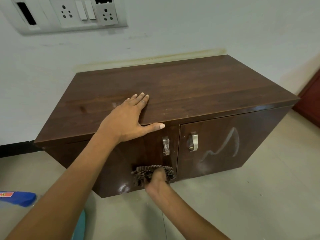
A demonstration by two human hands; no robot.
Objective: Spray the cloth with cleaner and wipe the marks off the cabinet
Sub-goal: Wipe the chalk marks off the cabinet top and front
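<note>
**Wiping the left door, low corner**

My right hand presses the brown shaggy cloth flat against the left door of the cabinet, near its bottom edge just beside the gap between the doors — grip closed on the cloth. My left hand lies open on the top's front edge, holding nothing, steadying me. A pale smear sits close to the door's lower edge; I judge firm overlapping strokes would lift it. The big grey scrawl on the right door is untouched — that comes next.
</note>
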